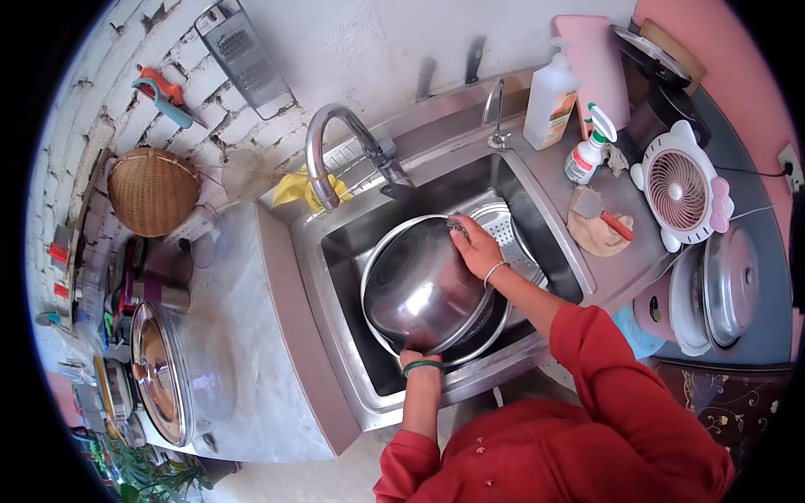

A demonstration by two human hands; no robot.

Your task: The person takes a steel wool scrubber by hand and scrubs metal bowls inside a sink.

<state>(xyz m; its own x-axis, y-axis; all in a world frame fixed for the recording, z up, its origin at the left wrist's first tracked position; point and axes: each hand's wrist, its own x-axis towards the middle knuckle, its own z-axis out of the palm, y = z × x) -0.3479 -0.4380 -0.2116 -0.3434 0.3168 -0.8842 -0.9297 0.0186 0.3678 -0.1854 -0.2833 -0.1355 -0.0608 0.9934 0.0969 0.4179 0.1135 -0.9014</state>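
A shiny steel bowl (415,285) is tilted with its rounded outside facing up, over a wider steel basin (366,281) in the sink (340,306). My left hand (419,360) grips the bowl's lower edge; most of its fingers are hidden behind the bowl. At the bowl's upper right, my right hand (480,251) presses a small dark scrubber (457,226) against the surface. A perforated steel colander (503,230) lies in the sink on the right, partly behind my right wrist. The faucet (344,126) arches over the sink's back left, with no water visible.
Behind the sink's left corner is a yellow cloth (295,189). To the right stand a white bottle (551,101), a spray bottle (585,159), a red-handled peeler or knife (616,225) on a cloth, and a fan (677,189). A lidded glass pot (163,377) sits on the left counter.
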